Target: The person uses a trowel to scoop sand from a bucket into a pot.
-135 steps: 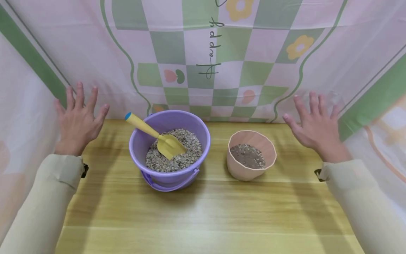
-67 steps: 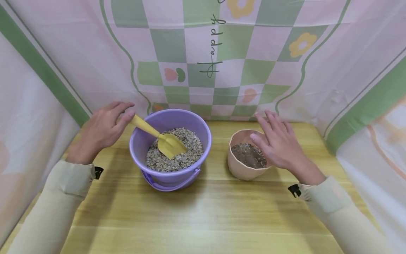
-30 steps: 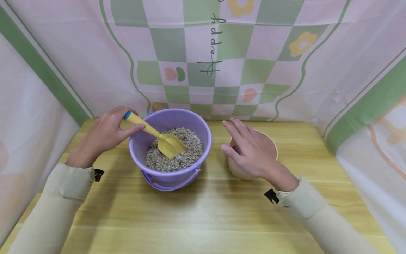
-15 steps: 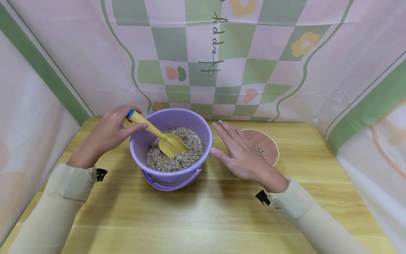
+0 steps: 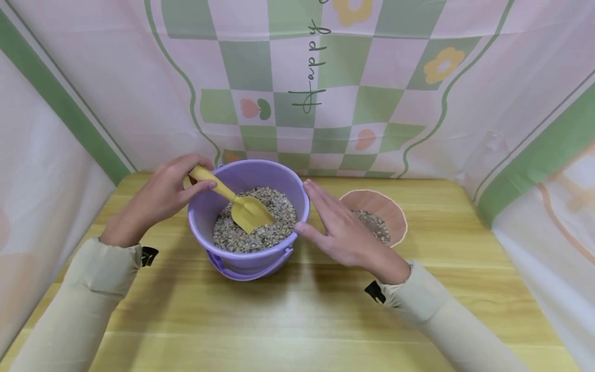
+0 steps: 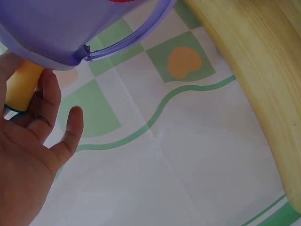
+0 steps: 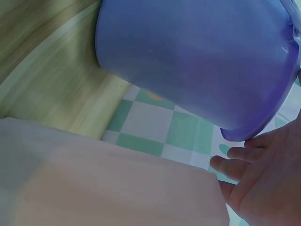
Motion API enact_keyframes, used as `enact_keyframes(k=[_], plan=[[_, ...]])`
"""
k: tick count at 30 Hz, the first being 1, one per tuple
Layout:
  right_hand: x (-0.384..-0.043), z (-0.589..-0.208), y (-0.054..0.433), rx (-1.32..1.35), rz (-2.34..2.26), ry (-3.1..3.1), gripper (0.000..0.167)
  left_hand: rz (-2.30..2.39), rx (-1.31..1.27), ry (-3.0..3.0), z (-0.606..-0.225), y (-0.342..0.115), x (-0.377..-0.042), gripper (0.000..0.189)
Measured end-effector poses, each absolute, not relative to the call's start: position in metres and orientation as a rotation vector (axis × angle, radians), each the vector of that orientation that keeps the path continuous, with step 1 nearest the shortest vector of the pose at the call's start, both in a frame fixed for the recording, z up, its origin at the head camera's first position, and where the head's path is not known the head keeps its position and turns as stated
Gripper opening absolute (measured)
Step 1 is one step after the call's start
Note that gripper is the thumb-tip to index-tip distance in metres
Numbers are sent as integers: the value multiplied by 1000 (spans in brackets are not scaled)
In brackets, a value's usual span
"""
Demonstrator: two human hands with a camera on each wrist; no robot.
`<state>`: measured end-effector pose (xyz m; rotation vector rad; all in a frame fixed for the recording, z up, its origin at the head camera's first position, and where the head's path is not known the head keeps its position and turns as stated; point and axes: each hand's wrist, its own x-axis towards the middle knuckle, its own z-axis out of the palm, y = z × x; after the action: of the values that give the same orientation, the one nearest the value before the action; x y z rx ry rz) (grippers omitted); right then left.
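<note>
A purple bucket (image 5: 253, 261) holds grey-brown gravel (image 5: 281, 222), with a yellow toy shovel (image 5: 251, 213) lying across the gravel. Its handle leans over the bucket's left rim. My left hand (image 5: 160, 199) pinches that handle between thumb and fingers; the blue end is hidden in the head view. In the left wrist view the handle (image 6: 22, 87) sits between curled fingers. On the other side, my right hand (image 5: 346, 235) touches the bucket's right rim with nearly straight fingers. Behind that hand stands a pink ribbed pot (image 5: 377, 200), partly covered, with gravelly soil (image 5: 374, 222) inside.
Everything stands on a wooden table (image 5: 288, 330). A checkered cloth backdrop (image 5: 297, 77) rises directly behind, with fabric walls at both sides. The bucket's handle (image 5: 260, 275) hangs down at its front. In the right wrist view, the pot (image 7: 117, 183) is close beneath the right hand.
My right hand has moved left across the pot to the bucket's rim, uncovering some of the pot. My left hand came in from the left and took hold of the shovel's handle.
</note>
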<state>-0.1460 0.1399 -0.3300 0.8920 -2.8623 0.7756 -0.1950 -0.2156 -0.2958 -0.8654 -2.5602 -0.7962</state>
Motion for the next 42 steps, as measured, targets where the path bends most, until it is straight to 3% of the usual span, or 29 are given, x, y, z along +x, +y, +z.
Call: enact_keyframes(k=[15,23,33,42], plan=[[-150,-329,137,988,745,-2835,87,-782,-999,-2627,-282,-212,-192,9],[-150,-327,135,964,791,-2880,93,-690,-1045,-2652,-279,-210,-193,32],[-151,-327,136,969,785,-2869,99,-687,-1221,-2637,-271,-209,-196,21],[-152,-330,137,982,804,-2855,99,-795,-1133,-2781,-265,-203,-191,20]])
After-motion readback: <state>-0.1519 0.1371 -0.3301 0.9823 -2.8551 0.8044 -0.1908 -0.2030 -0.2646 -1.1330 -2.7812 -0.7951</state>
